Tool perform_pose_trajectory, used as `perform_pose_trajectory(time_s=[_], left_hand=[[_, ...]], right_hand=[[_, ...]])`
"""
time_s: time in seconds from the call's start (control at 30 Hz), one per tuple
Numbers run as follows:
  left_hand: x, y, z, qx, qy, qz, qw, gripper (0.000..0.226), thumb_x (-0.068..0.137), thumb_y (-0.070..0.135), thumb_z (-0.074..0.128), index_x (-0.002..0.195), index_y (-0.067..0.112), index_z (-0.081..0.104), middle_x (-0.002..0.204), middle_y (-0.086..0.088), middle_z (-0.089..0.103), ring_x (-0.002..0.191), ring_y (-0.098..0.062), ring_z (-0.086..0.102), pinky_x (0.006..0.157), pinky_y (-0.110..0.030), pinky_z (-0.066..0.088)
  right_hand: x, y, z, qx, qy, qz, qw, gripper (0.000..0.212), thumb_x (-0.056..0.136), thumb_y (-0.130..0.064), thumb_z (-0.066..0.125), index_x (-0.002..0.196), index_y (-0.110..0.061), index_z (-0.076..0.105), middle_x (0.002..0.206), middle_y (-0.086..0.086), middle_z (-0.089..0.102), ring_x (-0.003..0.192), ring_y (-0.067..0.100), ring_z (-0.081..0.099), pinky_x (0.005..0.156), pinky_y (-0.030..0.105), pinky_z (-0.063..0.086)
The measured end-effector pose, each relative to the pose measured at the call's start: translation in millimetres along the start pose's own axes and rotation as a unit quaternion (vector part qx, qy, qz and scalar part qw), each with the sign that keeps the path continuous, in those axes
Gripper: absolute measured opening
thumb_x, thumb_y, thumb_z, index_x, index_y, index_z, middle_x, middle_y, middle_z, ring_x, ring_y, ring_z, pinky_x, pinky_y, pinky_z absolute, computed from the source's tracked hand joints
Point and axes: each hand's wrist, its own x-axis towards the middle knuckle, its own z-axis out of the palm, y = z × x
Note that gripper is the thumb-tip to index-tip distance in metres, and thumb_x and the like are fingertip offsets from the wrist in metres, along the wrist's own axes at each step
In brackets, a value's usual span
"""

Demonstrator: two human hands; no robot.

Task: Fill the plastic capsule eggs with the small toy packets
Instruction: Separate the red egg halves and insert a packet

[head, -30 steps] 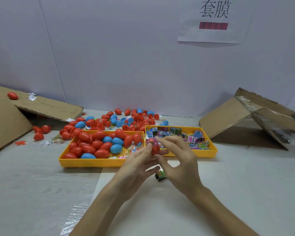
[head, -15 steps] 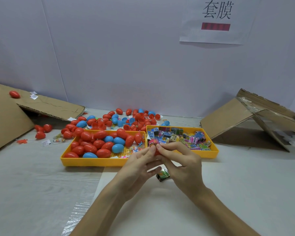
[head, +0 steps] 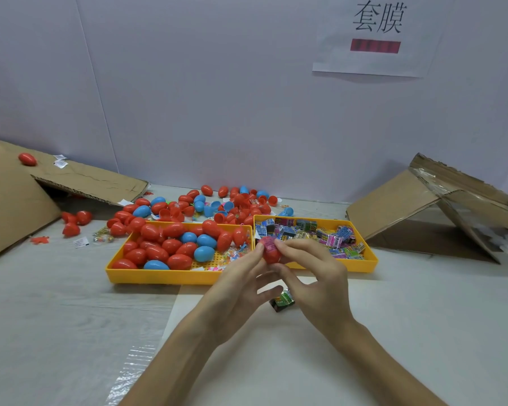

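A pale table (head: 71,317) fills the view, with flattened cardboard (head: 399,200) propped at the right and more at the left. 2 yellow trays are set side by side near the middle: the left tray (head: 159,276) is loaded with closed red and blue capsule eggs (head: 170,247), and the right tray (head: 367,260) holds a heap of printed toy packets (head: 332,240). Behind the trays a loose pile of eggs and open halves (head: 217,205) is spread over the table.

Above the near edge of the right tray, a red egg (head: 269,250) is pinched between both hands. The left hand (head: 241,288) is closed on its left side with thumb and fingertips, and the right hand (head: 320,276) is closed on its right side. A pink printed packet appears to be showing at the egg's top; whether the 2 halves are fully joined cannot be told. 1 dark green packet (head: 282,300) lies on the table below the hands.

The step is judged to be the pressing shut of a filled egg. If a corner of the packet is caught in the seam, the halves could fail to snap, or the film could be torn. With so small a fingertip grip on smooth plastic, uneven pressure could make 1 half slip and pop away.
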Motion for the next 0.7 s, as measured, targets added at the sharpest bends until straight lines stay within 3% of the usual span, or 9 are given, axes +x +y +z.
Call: perform_pose_trajectory(time_s=[0.1,0.2,0.4,0.57,0.7], left_hand=[[1.7,-2.1,-1.7,0.018,0.004,0.01,1.0,0.037,0.097,0.048,0.057,0.119,0.024,0.074,0.123,-0.009,0.071,0.125,-0.025,0.062,0.108,-0.041,0.047],[1.7,-2.6,-1.7,0.032,0.005,0.01,0.999,0.037,0.094,0.049,0.059,0.116,0.023,0.075,0.112,-0.005,0.072,0.114,-0.018,0.068,0.099,-0.034,0.052],[1.3,-1.5,-0.7,0.047,0.001,0.007,0.999,0.037,0.097,0.047,0.054,0.117,0.024,0.075,0.121,-0.003,0.073,0.116,-0.015,0.067,0.096,-0.033,0.052],[2.1,-4.1,-0.7,0.011,-0.008,0.003,1.0,0.046,0.103,0.042,0.047,0.133,0.013,0.063,0.131,-0.01,0.068,0.122,-0.022,0.065,0.104,-0.04,0.05],[2.3,-4.0,-0.6,-0.04,-0.008,-0.008,0.999,0.041,0.103,0.04,0.042,0.122,0.019,0.072,0.129,-0.01,0.069,0.109,-0.021,0.07,0.093,-0.038,0.054]], right_hand=[[-0.8,-0.1,0.5,-0.001,0.002,-0.017,1.0,0.033,0.082,-0.009,0.077,0.115,-0.008,0.074,0.107,0.001,0.07,0.099,0.015,0.066,0.083,0.03,0.056],[-1.7,1.2,-0.2,-0.002,-0.003,-0.024,1.0,0.03,0.084,-0.01,0.075,0.114,-0.007,0.075,0.106,0.002,0.07,0.098,0.014,0.065,0.083,0.028,0.056],[-3.4,2.6,-0.1,-0.001,-0.005,-0.031,1.0,0.03,0.085,-0.004,0.075,0.115,-0.005,0.074,0.106,0.005,0.068,0.099,0.013,0.064,0.084,0.025,0.055],[-2.0,-2.2,1.1,0.006,0.0,-0.014,1.0,0.036,0.085,-0.007,0.075,0.121,-0.008,0.073,0.109,0.006,0.067,0.101,0.017,0.064,0.085,0.026,0.055],[1.6,-3.8,-0.6,0.004,0.012,0.033,0.999,0.044,0.08,-0.014,0.08,0.123,-0.008,0.071,0.111,0.003,0.067,0.104,0.014,0.064,0.09,0.019,0.052]])
